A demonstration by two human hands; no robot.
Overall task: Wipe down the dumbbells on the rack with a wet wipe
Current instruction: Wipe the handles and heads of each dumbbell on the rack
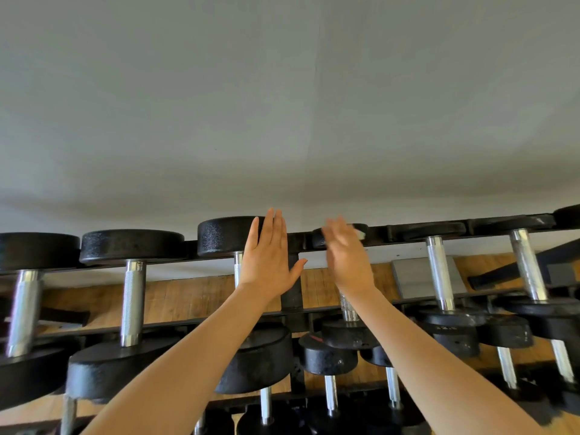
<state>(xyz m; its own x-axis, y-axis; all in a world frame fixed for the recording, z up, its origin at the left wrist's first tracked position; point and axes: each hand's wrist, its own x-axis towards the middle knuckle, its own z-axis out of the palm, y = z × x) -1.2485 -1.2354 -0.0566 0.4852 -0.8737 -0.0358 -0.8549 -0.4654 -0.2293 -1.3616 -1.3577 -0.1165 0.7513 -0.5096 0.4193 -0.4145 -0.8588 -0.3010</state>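
Black dumbbells with chrome handles lie across a black rack (292, 293). My left hand (270, 262) rests flat, fingers straight, against the far head of a large dumbbell (222, 235) on the top tier. Just to its right, my right hand (346, 262) is motion-blurred. It lies with fairly straight fingers over the far head of a smaller dumbbell (318, 238). A bit of the white wet wipe (360, 233) shows beside its fingertips, pressed on that head. The handle of the smaller dumbbell is mostly hidden behind my right wrist.
More dumbbells fill the top tier to the left (131, 246) and right (439, 268). A lower tier (326, 356) holds several smaller ones. A plain grey wall (282, 105) stands close behind the rack. Wooden floor (188, 296) shows through the rails.
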